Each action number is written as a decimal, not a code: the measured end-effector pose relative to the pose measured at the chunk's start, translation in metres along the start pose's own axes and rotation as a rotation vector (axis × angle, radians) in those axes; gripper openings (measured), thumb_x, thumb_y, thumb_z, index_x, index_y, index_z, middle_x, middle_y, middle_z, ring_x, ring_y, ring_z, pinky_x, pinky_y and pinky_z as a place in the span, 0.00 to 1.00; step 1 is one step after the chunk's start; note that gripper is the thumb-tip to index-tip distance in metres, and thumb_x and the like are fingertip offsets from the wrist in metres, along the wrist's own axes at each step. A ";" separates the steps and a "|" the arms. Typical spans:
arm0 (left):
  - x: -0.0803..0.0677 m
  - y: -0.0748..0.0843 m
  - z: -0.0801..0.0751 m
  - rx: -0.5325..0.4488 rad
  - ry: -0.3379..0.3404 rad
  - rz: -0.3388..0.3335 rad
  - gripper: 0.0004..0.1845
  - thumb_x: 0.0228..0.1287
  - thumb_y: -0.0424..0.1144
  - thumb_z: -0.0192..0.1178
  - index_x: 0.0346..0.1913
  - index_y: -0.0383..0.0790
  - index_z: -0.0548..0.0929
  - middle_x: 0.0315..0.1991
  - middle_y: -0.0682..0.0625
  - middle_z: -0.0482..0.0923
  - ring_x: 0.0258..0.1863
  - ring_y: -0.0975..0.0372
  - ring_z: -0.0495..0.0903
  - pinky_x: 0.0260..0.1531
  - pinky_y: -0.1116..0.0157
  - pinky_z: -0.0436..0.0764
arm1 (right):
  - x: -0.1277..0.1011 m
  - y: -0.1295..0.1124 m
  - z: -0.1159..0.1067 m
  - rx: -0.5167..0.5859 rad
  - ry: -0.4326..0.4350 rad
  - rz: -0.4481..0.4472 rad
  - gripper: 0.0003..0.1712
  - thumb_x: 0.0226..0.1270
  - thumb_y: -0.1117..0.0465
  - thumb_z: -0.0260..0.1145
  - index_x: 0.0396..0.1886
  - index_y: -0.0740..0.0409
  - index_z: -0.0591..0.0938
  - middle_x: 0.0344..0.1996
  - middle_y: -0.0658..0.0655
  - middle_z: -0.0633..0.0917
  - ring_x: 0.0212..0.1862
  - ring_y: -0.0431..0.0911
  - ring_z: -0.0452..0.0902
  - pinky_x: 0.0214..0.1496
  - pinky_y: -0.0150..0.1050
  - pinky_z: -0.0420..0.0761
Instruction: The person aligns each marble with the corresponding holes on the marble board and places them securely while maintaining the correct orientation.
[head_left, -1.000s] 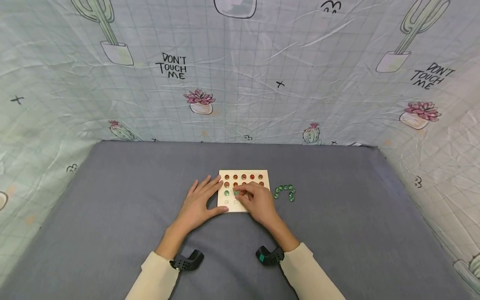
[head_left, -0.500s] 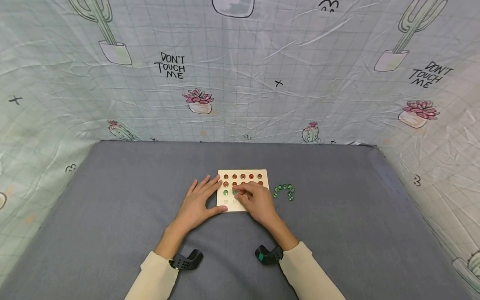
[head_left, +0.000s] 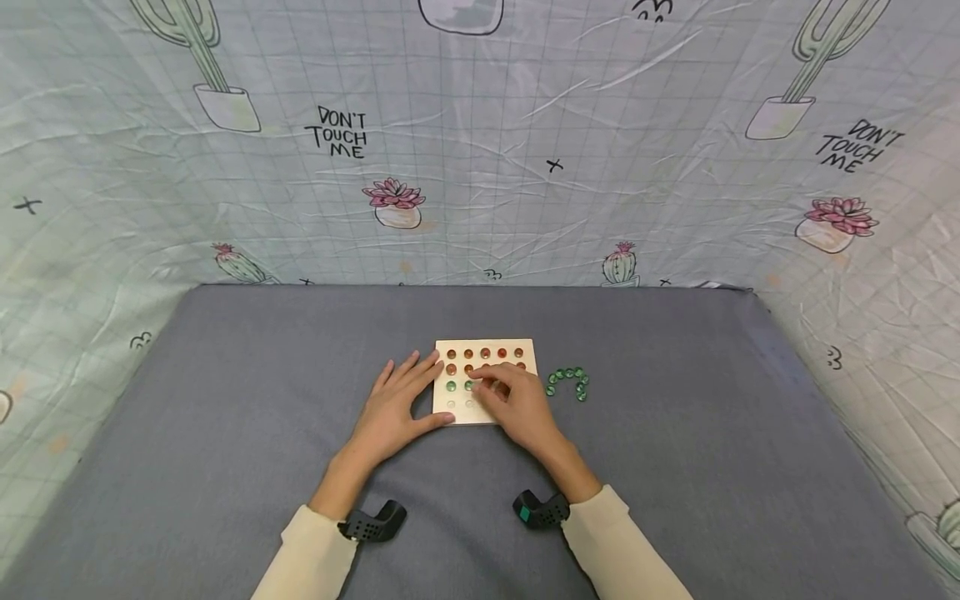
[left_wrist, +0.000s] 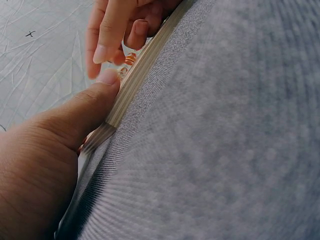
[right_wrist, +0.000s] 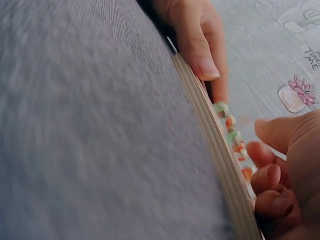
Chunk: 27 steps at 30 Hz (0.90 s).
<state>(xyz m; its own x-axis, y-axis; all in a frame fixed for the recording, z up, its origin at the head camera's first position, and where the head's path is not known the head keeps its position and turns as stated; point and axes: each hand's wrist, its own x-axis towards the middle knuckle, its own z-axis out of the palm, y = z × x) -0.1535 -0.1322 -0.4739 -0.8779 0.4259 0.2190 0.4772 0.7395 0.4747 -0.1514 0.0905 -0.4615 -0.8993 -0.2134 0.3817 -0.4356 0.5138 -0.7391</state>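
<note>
A light wooden board [head_left: 485,347] with rows of round spots lies on the table. Orange-red glass beads [head_left: 485,353] fill its far rows, and a green bead [head_left: 451,386] sits at the left of the third row. My left hand [head_left: 393,412] lies on the board's left side, fingers spread, thumb at the near corner. My right hand [head_left: 521,408] is over the board's right part, hiding some spots. Its thumb and loosely bent fingers are apart in the right wrist view, right beside a second green bead [head_left: 468,386]. Pale circles [head_left: 451,404] mark the nearest row.
Several loose green beads [head_left: 570,372] lie in a curved line just right of the board. A grey cloth [head_left: 300,350] covers the table. Printed fabric [head_left: 480,167] hangs behind it and at both sides.
My right hand's fingertips have parted and drawn slightly away from the second green bead, which stays in the third row. My left hand has kept its place on the board.
</note>
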 end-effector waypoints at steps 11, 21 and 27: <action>0.001 0.002 -0.001 -0.002 -0.003 -0.019 0.44 0.55 0.61 0.65 0.71 0.44 0.66 0.72 0.51 0.59 0.72 0.52 0.53 0.71 0.48 0.42 | -0.002 0.006 -0.037 0.103 0.002 0.037 0.09 0.64 0.56 0.69 0.41 0.53 0.87 0.28 0.45 0.81 0.25 0.42 0.72 0.25 0.34 0.72; 0.000 0.001 -0.001 0.002 0.001 0.002 0.44 0.55 0.60 0.65 0.71 0.44 0.65 0.72 0.50 0.59 0.72 0.51 0.53 0.70 0.48 0.43 | -0.004 0.005 -0.076 0.178 -0.016 0.088 0.09 0.63 0.64 0.68 0.42 0.59 0.86 0.29 0.52 0.82 0.25 0.48 0.71 0.25 0.35 0.70; 0.000 0.000 -0.001 -0.003 0.003 0.001 0.44 0.55 0.61 0.65 0.72 0.44 0.65 0.72 0.51 0.59 0.72 0.51 0.53 0.71 0.48 0.42 | -0.005 -0.009 -0.098 0.205 -0.029 0.129 0.09 0.63 0.69 0.67 0.43 0.68 0.84 0.28 0.59 0.82 0.25 0.47 0.71 0.24 0.32 0.71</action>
<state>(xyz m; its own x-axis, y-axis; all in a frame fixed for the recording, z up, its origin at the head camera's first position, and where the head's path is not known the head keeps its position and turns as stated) -0.1538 -0.1324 -0.4729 -0.8775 0.4252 0.2219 0.4780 0.7375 0.4771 -0.1393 0.1681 -0.4022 -0.9473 -0.1826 0.2632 -0.3135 0.3596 -0.8789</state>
